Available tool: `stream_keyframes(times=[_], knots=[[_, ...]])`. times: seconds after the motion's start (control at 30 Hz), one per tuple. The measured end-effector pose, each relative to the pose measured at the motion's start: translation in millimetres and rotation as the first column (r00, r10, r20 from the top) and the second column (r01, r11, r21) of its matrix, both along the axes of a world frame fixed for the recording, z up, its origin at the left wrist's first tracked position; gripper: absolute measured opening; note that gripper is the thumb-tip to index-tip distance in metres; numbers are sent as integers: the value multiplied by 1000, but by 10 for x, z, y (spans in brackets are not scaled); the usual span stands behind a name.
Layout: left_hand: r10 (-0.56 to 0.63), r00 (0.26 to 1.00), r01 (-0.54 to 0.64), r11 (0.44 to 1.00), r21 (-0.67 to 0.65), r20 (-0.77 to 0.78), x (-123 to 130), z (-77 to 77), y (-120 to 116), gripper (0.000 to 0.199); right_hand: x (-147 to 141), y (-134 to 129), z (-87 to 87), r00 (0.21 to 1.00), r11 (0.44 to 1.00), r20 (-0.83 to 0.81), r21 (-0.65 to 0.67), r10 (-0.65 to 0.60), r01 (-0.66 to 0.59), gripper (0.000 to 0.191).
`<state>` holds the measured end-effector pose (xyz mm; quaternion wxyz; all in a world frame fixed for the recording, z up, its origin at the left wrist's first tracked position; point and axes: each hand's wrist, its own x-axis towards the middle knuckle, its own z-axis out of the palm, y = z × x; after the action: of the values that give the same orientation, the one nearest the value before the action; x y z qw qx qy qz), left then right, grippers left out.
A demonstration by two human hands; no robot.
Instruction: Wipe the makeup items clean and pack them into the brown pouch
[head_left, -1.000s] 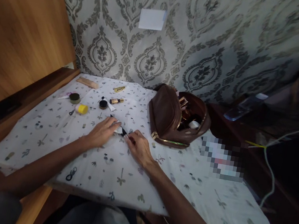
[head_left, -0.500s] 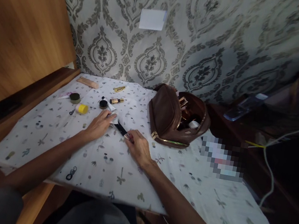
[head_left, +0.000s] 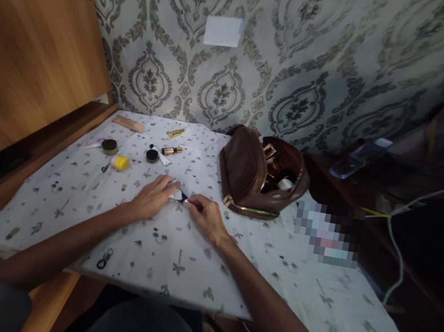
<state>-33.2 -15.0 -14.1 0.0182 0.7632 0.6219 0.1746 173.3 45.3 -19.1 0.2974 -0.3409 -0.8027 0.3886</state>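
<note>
Two hands hold a slim dark item over the table.
The left hand [head_left: 153, 198] closes its grip on a white piece [head_left: 176, 194] around the slim dark item [head_left: 183, 197], which lies between both grips, its long axis slanting from far left to near right; the right hand [head_left: 208, 217] pinches its near end above the table [head_left: 187, 263].

The setting appears domestic, consistent with a room in a home. Damask-patterned wallpaper [head_left: 221, 94] covers the wall. A counter [head_left: 196, 264] against it bears a white cloth printed with small plants. A wooden furniture panel [head_left: 39, 31] stands at left. A brown bag [head_left: 243, 164] and small cosmetic-type containers, including a yellow-capped one [head_left: 120, 163], were noted on the cloth.
</note>
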Motion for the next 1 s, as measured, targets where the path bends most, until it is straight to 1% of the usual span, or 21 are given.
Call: stream_keyframes(times=[0.07,0.13,0.17,0.2,0.23,0.27,0.3,0.33,0.37,0.43,0.53,0.6,0.7,0.8,0.83,0.87,0.93,1.0], knots=[[71,997,-71,997,6,12,-136,-5,73,44,-1,-2,3,1000,999,-15,-40,-12,12,24],[124,989,-127,991,37,80,-243,-22,129,37,-9,-2,-10,999,995,-48,-95,-26,21,25],[142,977,-152,987,50,157,-281,-32,151,33,-16,-1,-20,997,991,-73,-131,-36,26,25],[159,944,-180,982,48,287,-307,-42,173,28,-25,3,-32,993,984,-103,-174,-51,33,26],[178,875,-215,976,31,449,-324,-52,194,23,-35,7,-43,989,973,-133,-228,-71,39,27],[196,773,-246,969,1,604,-331,-60,217,18,-44,13,-52,982,956,-164,-290,-92,42,30],[211,657,-270,962,-36,723,-332,-67,241,14,-52,18,-56,974,935,-195,-353,-116,41,32],[224,550,-286,956,-71,804,-325,-74,268,10,-59,24,-57,964,911,-226,-411,-141,37,34],[235,465,-295,950,-101,853,-312,-80,297,10,-64,29,-53,952,887,-258,-460,-165,29,36],[247,360,-294,945,-142,899,-266,-86,355,24,-69,35,-39,922,853,-325,-521,-210,11,37],[236,188,-244,951,-188,953,-145,-55,423,43,-77,37,-23,883,837,-397,-547,-251,-8,38],[215,99,-196,962,-193,972,-29,3,437,51,-91,34,-22,870,848,-426,-529,-248,-17,38],[187,3,-118,976,-185,982,185,117,403,57,-117,25,-19,858,885,-461,-466,-228,-15,38],[194,-141,30,981,-192,971,418,199,325,55,-125,0,6,851,928,-484,-373,-205,11,37],[203,-176,87,978,-190,963,488,212,296,53,-121,-14,18,850,939,-489,-343,-194,17,36],[212,-191,136,973,-188,959,546,218,269,52,-114,-29,31,852,948,-492,-319,-182,19,35],[212,-157,187,965,-182,965,619,220,219,48,-92,-58,53,868,961,-475,-277,-145,8,33],[211,-87,176,965,-194,974,620,228,176,47,-64,-73,67,901,972,-424,-236,-95,-8,29]])
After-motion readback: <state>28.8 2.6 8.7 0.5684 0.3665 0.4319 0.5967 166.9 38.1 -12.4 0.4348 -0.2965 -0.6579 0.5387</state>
